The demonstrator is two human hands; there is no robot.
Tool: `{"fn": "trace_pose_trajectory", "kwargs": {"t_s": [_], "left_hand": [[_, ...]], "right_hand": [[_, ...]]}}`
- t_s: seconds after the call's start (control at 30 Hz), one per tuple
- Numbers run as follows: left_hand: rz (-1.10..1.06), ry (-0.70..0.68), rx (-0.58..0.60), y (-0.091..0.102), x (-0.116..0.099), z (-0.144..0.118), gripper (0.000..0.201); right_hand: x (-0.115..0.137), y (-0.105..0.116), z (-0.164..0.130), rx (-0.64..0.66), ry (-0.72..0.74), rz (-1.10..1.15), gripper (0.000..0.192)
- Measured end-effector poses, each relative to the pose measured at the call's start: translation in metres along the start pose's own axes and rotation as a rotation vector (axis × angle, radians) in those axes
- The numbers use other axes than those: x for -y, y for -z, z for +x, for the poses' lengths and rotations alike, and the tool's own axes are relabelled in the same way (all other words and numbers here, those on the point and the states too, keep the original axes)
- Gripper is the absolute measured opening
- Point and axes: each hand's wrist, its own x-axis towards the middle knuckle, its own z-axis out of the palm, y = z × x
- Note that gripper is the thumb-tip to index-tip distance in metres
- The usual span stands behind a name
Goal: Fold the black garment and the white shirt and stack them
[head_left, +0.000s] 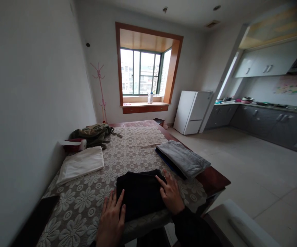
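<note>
A black folded garment (pixel 141 195) lies flat near the front edge of the table, on a lace tablecloth with a flower pattern (pixel 124 160). My left hand (pixel 111 216) is at the garment's left side, fingers stretched out and slightly apart. On the right side, my right hand (pixel 171 192) rests with spread fingers on the edge of the black cloth. Neither hand grips anything. Right of the garment lies a stack of folded clothes, grey on top (pixel 183 158) with dark blue beneath. A folded white cloth (pixel 83 164) lies to the left.
At the back left, an olive backpack (pixel 93 134) and a red tissue box (pixel 73 145) sit by the wall. A dark chair-like shape (pixel 36 219) is at the lower left. A pale seat (pixel 240 223) stands lower right. Beyond are a white fridge (pixel 189 111) and a pink coat stand (pixel 100 87).
</note>
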Motion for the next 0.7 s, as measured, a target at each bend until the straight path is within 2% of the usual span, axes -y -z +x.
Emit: {"fn": "trace_pose_trajectory", "kwargs": {"t_s": [0.1,0.23,0.37,0.5,0.57,0.7], "left_hand": [[0.025,-0.005,-0.001,-0.003,0.002,0.0,0.055],[0.049,-0.009,-0.023,-0.004,0.003,-0.001,0.056],[0.043,-0.004,-0.031,-0.005,0.001,-0.002,0.056],[-0.054,0.011,0.005,-0.004,0.002,0.0,0.057],[-0.163,0.044,0.028,0.001,0.003,0.003,0.057],[-0.51,0.177,0.088,0.016,0.004,0.009,0.055]], "right_hand": [[0.024,0.007,0.0,-0.088,0.032,-0.132,0.069],[0.044,0.012,0.003,0.009,0.137,-0.136,0.064],[0.035,0.003,0.006,0.126,0.051,-0.096,0.059],[0.022,-0.006,0.007,0.13,0.043,-0.01,0.061],[0.018,-0.006,0.007,0.042,0.033,0.085,0.062],[0.015,-0.001,-0.007,-0.335,-0.038,0.313,0.051]]}}
